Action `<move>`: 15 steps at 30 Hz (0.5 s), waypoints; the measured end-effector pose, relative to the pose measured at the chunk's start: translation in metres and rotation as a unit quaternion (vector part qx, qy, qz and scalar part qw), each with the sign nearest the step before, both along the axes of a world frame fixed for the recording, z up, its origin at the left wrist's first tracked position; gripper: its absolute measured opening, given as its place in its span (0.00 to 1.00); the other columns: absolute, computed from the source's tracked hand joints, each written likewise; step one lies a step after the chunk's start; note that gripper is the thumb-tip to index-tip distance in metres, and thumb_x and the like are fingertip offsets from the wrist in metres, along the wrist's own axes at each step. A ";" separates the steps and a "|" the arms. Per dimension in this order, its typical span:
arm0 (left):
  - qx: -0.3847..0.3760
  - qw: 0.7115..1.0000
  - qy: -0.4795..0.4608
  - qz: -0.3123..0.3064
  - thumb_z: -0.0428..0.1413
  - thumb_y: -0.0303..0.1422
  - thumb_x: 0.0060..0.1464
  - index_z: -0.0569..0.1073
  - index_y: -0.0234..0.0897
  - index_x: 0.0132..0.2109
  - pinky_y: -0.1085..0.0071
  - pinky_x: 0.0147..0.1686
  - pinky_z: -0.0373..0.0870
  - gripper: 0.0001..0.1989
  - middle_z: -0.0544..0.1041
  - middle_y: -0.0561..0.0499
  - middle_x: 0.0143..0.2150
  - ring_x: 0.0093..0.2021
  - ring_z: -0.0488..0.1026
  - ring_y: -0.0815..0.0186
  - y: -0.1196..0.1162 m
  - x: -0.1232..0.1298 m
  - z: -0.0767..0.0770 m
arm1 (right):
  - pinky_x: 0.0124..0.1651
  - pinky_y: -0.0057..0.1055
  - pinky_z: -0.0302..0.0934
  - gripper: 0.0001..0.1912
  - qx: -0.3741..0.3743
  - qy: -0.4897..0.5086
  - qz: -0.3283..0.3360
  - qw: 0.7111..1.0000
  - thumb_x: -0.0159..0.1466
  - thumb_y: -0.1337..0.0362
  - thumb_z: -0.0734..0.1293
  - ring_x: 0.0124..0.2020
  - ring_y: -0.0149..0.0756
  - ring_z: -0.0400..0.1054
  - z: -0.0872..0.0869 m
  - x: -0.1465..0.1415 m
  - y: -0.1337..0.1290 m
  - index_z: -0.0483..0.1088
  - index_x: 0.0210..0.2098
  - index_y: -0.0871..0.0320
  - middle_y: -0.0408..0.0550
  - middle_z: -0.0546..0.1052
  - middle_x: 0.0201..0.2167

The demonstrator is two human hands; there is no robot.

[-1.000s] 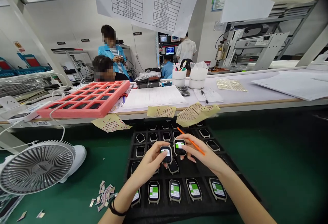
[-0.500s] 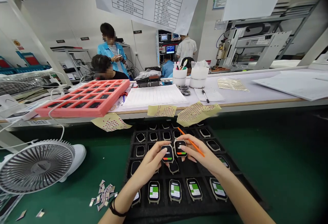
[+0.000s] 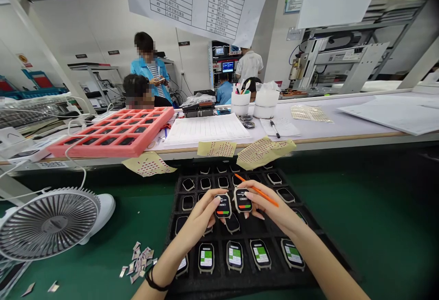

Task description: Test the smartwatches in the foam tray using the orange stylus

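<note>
Over a black foam tray (image 3: pixel 247 279), my left hand (image 3: pixel 202 211) is closed on a smartwatch case (image 3: pixel 223 206), its thumb at the screen's upper left. My right hand (image 3: pixel 270 201) grips a second smartwatch case (image 3: pixel 243 200) close beside it, thumb at the screen's edge. Both lit screens show white text on black above a red and green bar. An orange stick (image 3: pixel 259 191) is also tucked in my right hand, slanting across its back. Several strapless watches lie in the tray's compartments; a front-row watch (image 3: pixel 234 255) shows a green and white screen. One dark watch (image 3: pixel 232 223) lies just beneath my hands.
A white fan (image 3: pixel 55 222) and a pile of small labels (image 3: pixel 140 261) are at left on the green mat. Along the shelf stand a pink foam tray (image 3: pixel 113 149), paper sheets (image 3: pixel 206 128) and a pen cup (image 3: pixel 240 103). Several people are beyond it.
Both thumbs have slid outward off the middle of the watch screens, uncovering more text. The orange stick has shifted slightly. Both watches stay in my hands.
</note>
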State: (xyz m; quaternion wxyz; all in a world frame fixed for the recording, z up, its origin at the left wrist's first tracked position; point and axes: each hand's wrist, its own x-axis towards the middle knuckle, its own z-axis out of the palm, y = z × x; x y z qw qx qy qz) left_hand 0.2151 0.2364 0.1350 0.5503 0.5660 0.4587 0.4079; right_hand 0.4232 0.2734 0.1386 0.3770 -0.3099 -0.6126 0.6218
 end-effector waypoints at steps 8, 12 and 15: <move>0.012 1.000 0.011 0.007 0.50 0.49 0.57 0.67 0.41 0.53 0.76 0.21 0.53 0.23 0.67 0.53 0.33 0.26 0.62 0.72 -0.003 0.001 0.006 | 0.21 0.24 0.54 0.15 0.019 0.011 0.006 1.000 0.65 0.53 0.64 0.27 0.32 0.69 0.000 0.000 -0.001 0.66 0.46 0.54 0.43 0.69 0.30; 0.027 1.000 -0.002 0.003 0.52 0.47 0.56 0.66 0.41 0.54 0.75 0.27 0.63 0.22 0.71 0.49 0.43 0.35 0.68 0.67 -0.002 0.002 0.005 | 0.21 0.24 0.54 0.16 0.031 0.000 0.017 0.999 0.64 0.54 0.65 0.29 0.32 0.68 -0.002 -0.001 0.000 0.64 0.48 0.53 0.44 0.69 0.33; 0.050 0.999 -0.021 -0.004 0.54 0.45 0.56 0.65 0.40 0.54 0.70 0.38 0.69 0.22 0.70 0.46 0.49 0.44 0.69 0.62 0.000 0.003 0.001 | 0.22 0.25 0.56 0.17 0.044 -0.009 0.032 0.998 0.64 0.56 0.66 0.33 0.34 0.69 -0.004 -0.001 0.001 0.62 0.50 0.51 0.45 0.69 0.36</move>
